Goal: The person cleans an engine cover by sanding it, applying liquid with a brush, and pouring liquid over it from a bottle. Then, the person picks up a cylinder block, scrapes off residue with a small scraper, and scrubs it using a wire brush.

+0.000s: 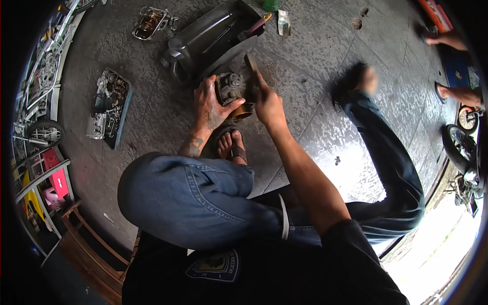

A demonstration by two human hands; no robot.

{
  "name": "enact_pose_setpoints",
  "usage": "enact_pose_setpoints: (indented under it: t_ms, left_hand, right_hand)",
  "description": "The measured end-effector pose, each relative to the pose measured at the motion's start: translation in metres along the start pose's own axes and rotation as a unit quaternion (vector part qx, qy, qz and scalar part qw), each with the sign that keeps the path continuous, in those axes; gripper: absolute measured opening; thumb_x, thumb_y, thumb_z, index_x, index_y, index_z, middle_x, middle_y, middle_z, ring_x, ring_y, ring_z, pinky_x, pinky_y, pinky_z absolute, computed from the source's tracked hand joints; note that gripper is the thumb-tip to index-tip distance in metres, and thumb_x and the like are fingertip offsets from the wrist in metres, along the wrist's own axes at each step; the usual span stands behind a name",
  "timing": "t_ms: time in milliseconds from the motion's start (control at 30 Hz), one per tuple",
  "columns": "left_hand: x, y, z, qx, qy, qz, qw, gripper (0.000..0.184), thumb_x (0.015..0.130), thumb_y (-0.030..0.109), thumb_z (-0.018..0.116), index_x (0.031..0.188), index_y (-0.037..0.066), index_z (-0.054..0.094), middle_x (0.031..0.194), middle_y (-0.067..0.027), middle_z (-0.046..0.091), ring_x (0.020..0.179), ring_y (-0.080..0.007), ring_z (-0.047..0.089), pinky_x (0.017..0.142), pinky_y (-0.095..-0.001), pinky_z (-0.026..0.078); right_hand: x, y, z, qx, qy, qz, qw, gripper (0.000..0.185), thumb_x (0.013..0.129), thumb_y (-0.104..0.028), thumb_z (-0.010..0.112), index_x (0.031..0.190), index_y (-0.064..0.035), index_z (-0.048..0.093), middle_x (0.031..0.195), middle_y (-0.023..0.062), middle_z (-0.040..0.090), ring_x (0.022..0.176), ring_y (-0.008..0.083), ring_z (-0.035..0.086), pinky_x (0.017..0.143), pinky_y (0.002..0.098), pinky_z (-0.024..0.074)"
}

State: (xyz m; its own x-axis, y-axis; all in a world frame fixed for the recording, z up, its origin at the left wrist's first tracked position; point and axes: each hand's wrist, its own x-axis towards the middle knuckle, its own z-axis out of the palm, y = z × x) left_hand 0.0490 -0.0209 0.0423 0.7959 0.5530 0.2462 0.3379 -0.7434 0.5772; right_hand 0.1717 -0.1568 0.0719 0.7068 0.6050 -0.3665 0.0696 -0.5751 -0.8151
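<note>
My left hand (207, 108) is wrapped around a grimy metal engine part (229, 87), which has a round, brownish cylindrical opening at its lower end. I hold it just above the floor, over my sandalled foot. My right hand (269, 108) is closed on a thin, flat, brownish tool (252, 65), blurred at its tip; its exact kind I cannot make out. The tool points up and away, just right of the engine part. Beyond both hands lies a dark, open container (206, 38) with a purple-and-yellow handle (260, 24) resting on its edge.
A tray of metal parts (113, 109) lies to the left, and an oily metal cover (150, 23) beyond it. A crumpled packet (284, 23) is near the container. Shelves (43, 178) and a wooden bench (89, 249) line the left; a motorcycle (462, 152) and another person's foot (443, 91) are right.
</note>
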Motion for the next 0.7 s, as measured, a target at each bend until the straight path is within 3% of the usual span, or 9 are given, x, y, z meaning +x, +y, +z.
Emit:
enact_pose_setpoints:
  t_ms: [100, 133, 233, 300, 367, 500, 567, 700]
  left_hand:
    - [0.003, -0.002, -0.001, 0.007, 0.012, 0.014, 1.0, 0.096, 0.065, 0.065, 0.078, 0.126, -0.001, 0.044, 0.115, -0.0196, 0.055, 0.105, -0.0382, 0.055, 0.091, -0.0497, 0.04]
    - [0.002, -0.001, -0.002, 0.007, 0.004, 0.013, 1.0, 0.095, 0.066, 0.065, 0.077, 0.127, 0.0, 0.044, 0.115, -0.0197, 0.055, 0.105, -0.0383, 0.055, 0.091, -0.0496, 0.04]
    - [0.002, -0.003, -0.002, 0.004, -0.017, 0.017, 1.0, 0.095, 0.067, 0.065, 0.076, 0.128, -0.001, 0.043, 0.116, -0.0202, 0.055, 0.107, -0.0397, 0.054, 0.091, -0.0495, 0.04]
    - [0.003, -0.007, -0.003, -0.047, -0.013, -0.041, 0.998, 0.096, 0.068, 0.065, 0.075, 0.128, -0.001, 0.042, 0.119, -0.0205, 0.054, 0.109, -0.0408, 0.053, 0.092, -0.0492, 0.04]
    - [0.002, -0.011, 0.0, -0.043, -0.001, -0.018, 0.999, 0.094, 0.07, 0.064, 0.074, 0.129, -0.002, 0.041, 0.119, -0.0216, 0.054, 0.111, -0.0421, 0.052, 0.094, -0.0488, 0.04]
    - [-0.001, -0.016, 0.008, -0.022, 0.019, 0.013, 0.999, 0.094, 0.072, 0.065, 0.072, 0.131, -0.002, 0.042, 0.117, -0.0233, 0.055, 0.111, -0.0429, 0.052, 0.093, -0.0509, 0.039]
    - [0.005, -0.005, 0.008, -0.025, -0.002, -0.003, 1.0, 0.092, 0.072, 0.062, 0.073, 0.13, -0.003, 0.043, 0.118, -0.0234, 0.055, 0.112, -0.0427, 0.052, 0.094, -0.0503, 0.039]
    - [0.012, 0.003, 0.006, -0.027, 0.0, -0.018, 0.999, 0.088, 0.074, 0.06, 0.074, 0.127, -0.004, 0.044, 0.118, -0.0241, 0.055, 0.112, -0.0423, 0.052, 0.094, -0.05, 0.039]
  right_hand:
    - [-0.047, -0.004, -0.004, 0.052, -0.005, -0.007, 0.999, 0.051, 0.097, -0.01, 0.046, 0.147, -0.0178, 0.041, 0.123, 0.0259, 0.058, 0.114, 0.0424, 0.055, 0.092, 0.044, 0.0484]
    - [-0.068, 0.013, 0.003, 0.065, 0.052, -0.091, 0.992, 0.05, 0.097, -0.011, 0.046, 0.147, -0.0168, 0.04, 0.123, 0.0263, 0.058, 0.116, 0.0422, 0.053, 0.093, 0.0434, 0.0476]
    - [-0.063, 0.002, 0.011, 0.088, 0.045, -0.054, 0.994, 0.048, 0.097, -0.011, 0.046, 0.145, -0.0136, 0.041, 0.118, 0.0277, 0.06, 0.114, 0.0438, 0.054, 0.093, 0.0432, 0.0477]
    - [-0.022, -0.023, 0.008, 0.073, -0.012, 0.023, 0.997, 0.048, 0.096, -0.01, 0.047, 0.145, -0.0121, 0.042, 0.112, 0.03, 0.062, 0.109, 0.0457, 0.056, 0.091, 0.0435, 0.0485]
    - [-0.018, -0.016, 0.019, 0.063, 0.032, -0.019, 0.997, 0.049, 0.095, -0.009, 0.048, 0.144, -0.0116, 0.043, 0.106, 0.0317, 0.062, 0.105, 0.0457, 0.058, 0.087, 0.0446, 0.0495]
    - [-0.071, 0.005, 0.009, 0.031, 0.135, -0.22, 0.966, 0.053, 0.091, -0.01, 0.054, 0.143, -0.0095, 0.043, 0.093, 0.0321, 0.062, 0.09, 0.0481, 0.062, 0.079, 0.0488, 0.0509]
    - [-0.054, -0.004, -0.005, 0.054, 0.025, -0.038, 0.997, 0.051, 0.094, -0.009, 0.05, 0.144, -0.0134, 0.043, 0.101, 0.0316, 0.061, 0.102, 0.0456, 0.058, 0.082, 0.0479, 0.0494]
    - [-0.019, -0.012, -0.002, 0.026, -0.002, 0.004, 1.0, 0.053, 0.094, -0.009, 0.05, 0.145, -0.0169, 0.042, 0.101, 0.0315, 0.061, 0.101, 0.0458, 0.058, 0.083, 0.0479, 0.0492]
